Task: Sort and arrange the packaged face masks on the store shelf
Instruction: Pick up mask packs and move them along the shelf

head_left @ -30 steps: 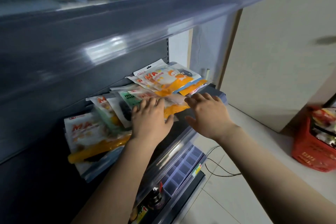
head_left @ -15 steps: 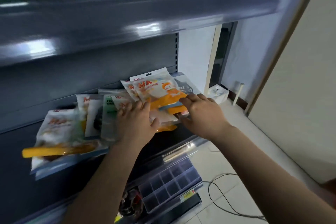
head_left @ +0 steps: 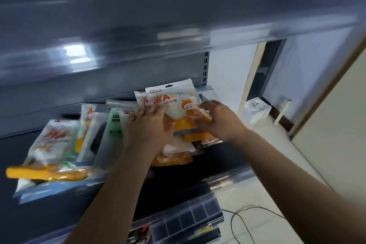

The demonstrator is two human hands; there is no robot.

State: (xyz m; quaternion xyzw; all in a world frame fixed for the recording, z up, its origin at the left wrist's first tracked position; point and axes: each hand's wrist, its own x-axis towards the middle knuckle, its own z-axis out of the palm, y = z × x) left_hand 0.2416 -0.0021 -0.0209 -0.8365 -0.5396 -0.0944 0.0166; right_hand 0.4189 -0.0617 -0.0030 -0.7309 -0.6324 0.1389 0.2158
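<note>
both hands working a stack of mask packs on the shelf

the orange-and-white mask pack (head_left: 178,109) is lying on top of a pile at the right end of the dark shelf (head_left: 208,166), and the right hand (head_left: 219,121) is pinching its right edge with fingers curled closed on it. the left hand (head_left: 148,130) is pressing flat, fingers spread, on the packs just left of it, overlapping a green pack (head_left: 114,123). more packs (head_left: 57,144) are leaning in a loose, blurred row toward the left end. a grey upper shelf (head_left: 158,16) is hanging above. below, a clear divided tray (head_left: 190,218) is sitting by the floor, where a black cable (head_left: 245,216) is looping over pale tiles.
</note>
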